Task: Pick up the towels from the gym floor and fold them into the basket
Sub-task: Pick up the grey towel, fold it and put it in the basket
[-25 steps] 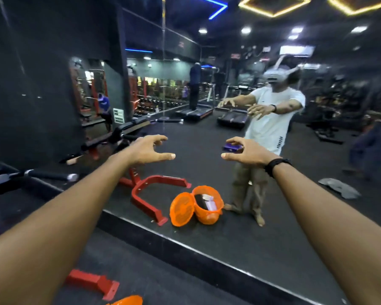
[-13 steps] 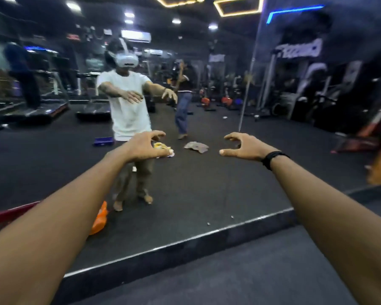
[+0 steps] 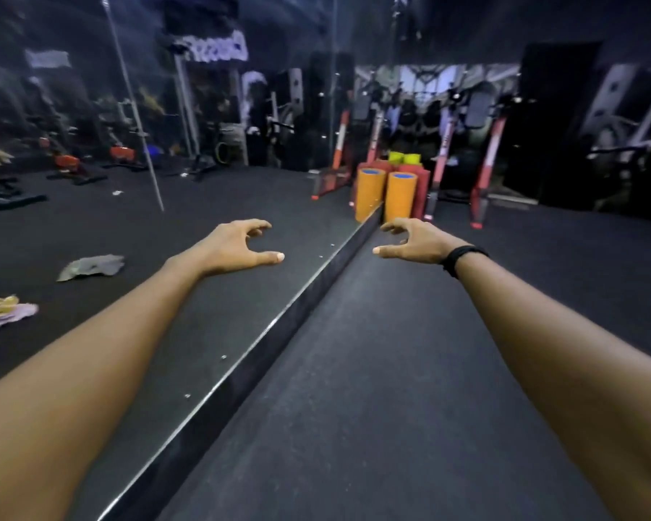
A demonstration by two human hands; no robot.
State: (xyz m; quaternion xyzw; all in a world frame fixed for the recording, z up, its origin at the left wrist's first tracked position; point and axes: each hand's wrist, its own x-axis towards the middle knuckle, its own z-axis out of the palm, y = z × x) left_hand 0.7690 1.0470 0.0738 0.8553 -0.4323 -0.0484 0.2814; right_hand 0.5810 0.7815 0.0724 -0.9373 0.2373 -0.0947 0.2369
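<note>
View has swung right along the mirror; left hand [image 3: 237, 247] and right hand [image 3: 410, 240], loosely spread, hold nothing; grey towel [image 3: 91, 267] only reflected, basket gone from view

Two bare forearms reach in from the lower corners of the frame, with no sleeve showing on either as far as the frame edges. The left hand [image 3: 237, 247] at centre left wears no ring, watch or glove; its thumbnail shows pale at the tip. The right hand [image 3: 410, 242] at centre right is likewise ungloved and ringless. Round the right wrist sits a narrow black wristband [image 3: 461, 257], plain and matte, with no face, buckle or marking that can be made out from this side.
</note>
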